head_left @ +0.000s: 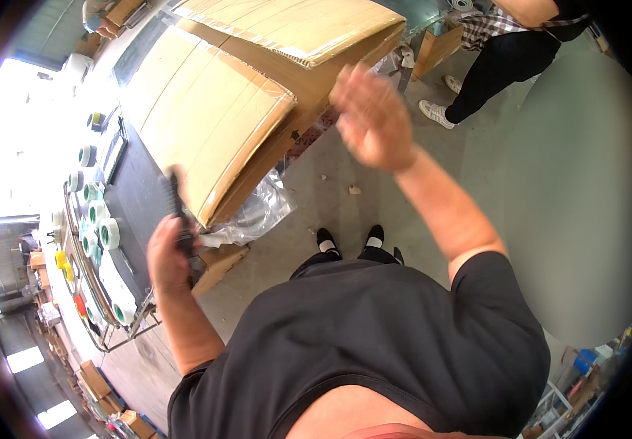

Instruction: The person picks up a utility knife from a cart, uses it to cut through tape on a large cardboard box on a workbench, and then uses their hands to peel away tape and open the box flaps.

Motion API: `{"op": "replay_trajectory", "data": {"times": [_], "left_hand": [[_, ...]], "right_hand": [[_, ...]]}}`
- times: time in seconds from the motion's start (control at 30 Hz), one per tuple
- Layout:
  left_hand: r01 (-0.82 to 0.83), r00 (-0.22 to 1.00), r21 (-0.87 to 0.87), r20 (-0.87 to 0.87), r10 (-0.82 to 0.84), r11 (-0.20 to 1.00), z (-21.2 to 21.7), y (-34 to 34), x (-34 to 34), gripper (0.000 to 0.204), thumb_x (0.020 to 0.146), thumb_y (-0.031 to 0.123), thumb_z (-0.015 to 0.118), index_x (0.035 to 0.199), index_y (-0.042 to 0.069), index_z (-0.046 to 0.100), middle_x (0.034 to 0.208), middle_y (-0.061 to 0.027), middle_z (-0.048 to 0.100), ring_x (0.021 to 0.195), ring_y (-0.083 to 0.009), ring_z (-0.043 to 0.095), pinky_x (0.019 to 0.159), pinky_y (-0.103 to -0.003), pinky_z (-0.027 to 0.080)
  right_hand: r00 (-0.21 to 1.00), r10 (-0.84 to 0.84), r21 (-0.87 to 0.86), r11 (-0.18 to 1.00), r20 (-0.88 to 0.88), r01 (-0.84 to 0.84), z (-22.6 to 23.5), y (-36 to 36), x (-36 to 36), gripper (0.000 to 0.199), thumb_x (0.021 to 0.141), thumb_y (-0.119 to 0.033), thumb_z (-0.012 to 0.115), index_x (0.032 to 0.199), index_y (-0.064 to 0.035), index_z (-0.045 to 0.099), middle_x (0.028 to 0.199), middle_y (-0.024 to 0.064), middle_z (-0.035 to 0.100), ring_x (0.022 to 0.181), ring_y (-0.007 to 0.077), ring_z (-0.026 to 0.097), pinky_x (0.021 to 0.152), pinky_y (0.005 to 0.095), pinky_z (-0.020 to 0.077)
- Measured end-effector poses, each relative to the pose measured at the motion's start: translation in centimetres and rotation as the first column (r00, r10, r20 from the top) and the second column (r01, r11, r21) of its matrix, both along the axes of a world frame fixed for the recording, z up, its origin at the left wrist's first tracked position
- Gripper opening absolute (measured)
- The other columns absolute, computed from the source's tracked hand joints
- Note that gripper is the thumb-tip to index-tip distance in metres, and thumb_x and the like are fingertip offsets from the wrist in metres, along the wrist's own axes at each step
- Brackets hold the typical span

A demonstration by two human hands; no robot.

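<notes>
Left hand (167, 252) clenched around blurred dark tool (177, 196) near left carton flap (210, 110); right hand (376, 124) open, apparently empty, best pressing flap level.

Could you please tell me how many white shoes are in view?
2. Both are on the co-worker at the upper right: the nearer shoe, and the farther shoe just above it in the picture. Others may be hidden.
</notes>
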State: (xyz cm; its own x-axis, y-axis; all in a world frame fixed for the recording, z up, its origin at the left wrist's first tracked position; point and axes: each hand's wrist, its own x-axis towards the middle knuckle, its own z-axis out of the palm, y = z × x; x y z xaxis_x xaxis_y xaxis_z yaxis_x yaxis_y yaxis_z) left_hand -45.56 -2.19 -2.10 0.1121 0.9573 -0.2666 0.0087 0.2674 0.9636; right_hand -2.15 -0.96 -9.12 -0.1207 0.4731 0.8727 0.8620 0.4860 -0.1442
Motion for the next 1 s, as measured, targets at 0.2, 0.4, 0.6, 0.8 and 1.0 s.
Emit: {"op": "replay_trajectory", "data": {"times": [0.2, 0.4, 0.6, 0.8, 1.0], "left_hand": [[0.700, 0.641, -0.390, -0.025, -0.767, 0.598, -0.4, -0.6, 18.7, 0.038, 0.098, 0.033, 0.065, 0.108, -0.004, 0.070, 0.092, -0.0081, 0.070, 0.082, -0.0140, 0.065, 0.072, -0.030, 0.052], [0.851, 0.493, -0.226, 0.655, -0.573, 0.474, -4.0, 2.4, 20.6, 0.061, 0.103, 0.049, 0.048, 0.134, -0.003, 0.057, 0.120, -0.0167, 0.067, 0.098, -0.0223, 0.066, 0.088, -0.037, 0.052], [0.851, 0.525, -0.089, 0.195, -0.828, 0.518, -3.5, -3.0, 26.4, 0.050, 0.099, 0.024, 0.064, 0.139, -0.004, 0.053, 0.125, -0.0133, 0.065, 0.115, -0.0216, 0.061, 0.101, -0.039, 0.046], [0.868, 0.497, -0.145, 0.252, -0.830, 0.476, -4.7, -2.2, 25.9, 0.043, 0.102, 0.017, 0.059, 0.141, 0.001, 0.054, 0.108, -0.0086, 0.069, 0.096, -0.0164, 0.065, 0.089, -0.034, 0.052], [0.817, 0.575, 0.441, -0.571, -0.586, 0.372, -1.7, 7.0, 24.6, 0.040, 0.089, 0.002, 0.071, 0.128, 0.005, 0.063, 0.120, -0.0088, 0.068, 0.107, -0.0173, 0.064, 0.092, -0.032, 0.052]], "right_hand": [[0.955, 0.297, -0.464, 0.847, 0.011, -0.259, -1.8, -9.4, -2.6, 0.067, 0.078, -0.023, 0.076, 0.141, -0.0149, 0.055, 0.127, 0.0088, 0.065, 0.120, 0.0236, 0.061, 0.110, 0.0446, 0.0408], [0.230, 0.030, -0.184, 0.505, -0.973, -0.843, -4.0, -14.9, -0.1, 0.051, 0.101, -0.024, 0.063, 0.144, -0.0067, 0.044, 0.104, 0.0027, 0.056, 0.081, 0.0119, 0.055, 0.075, 0.0311, 0.0486], [-0.230, -0.240, 0.201, 0.139, -0.943, -0.970, -2.6, -17.2, 0.3, 0.031, 0.104, -0.016, 0.051, 0.133, -0.0036, 0.050, 0.106, 0.0083, 0.058, 0.089, 0.0166, 0.061, 0.081, 0.0339, 0.0525], [-0.477, -0.247, 0.407, 0.284, -0.844, -0.868, -3.0, -17.5, -1.9, 0.048, 0.105, -0.045, 0.047, 0.121, -0.0008, 0.057, 0.101, 0.0125, 0.063, 0.088, 0.0219, 0.064, 0.081, 0.0353, 0.0529], [-0.368, -0.242, 0.164, 0.591, -0.898, -0.790, -5.5, -14.3, -4.7, 0.026, 0.101, -0.025, 0.059, 0.111, -0.0022, 0.053, 0.092, 0.0115, 0.065, 0.075, 0.0207, 0.064, 0.071, 0.0353, 0.0542]]}}
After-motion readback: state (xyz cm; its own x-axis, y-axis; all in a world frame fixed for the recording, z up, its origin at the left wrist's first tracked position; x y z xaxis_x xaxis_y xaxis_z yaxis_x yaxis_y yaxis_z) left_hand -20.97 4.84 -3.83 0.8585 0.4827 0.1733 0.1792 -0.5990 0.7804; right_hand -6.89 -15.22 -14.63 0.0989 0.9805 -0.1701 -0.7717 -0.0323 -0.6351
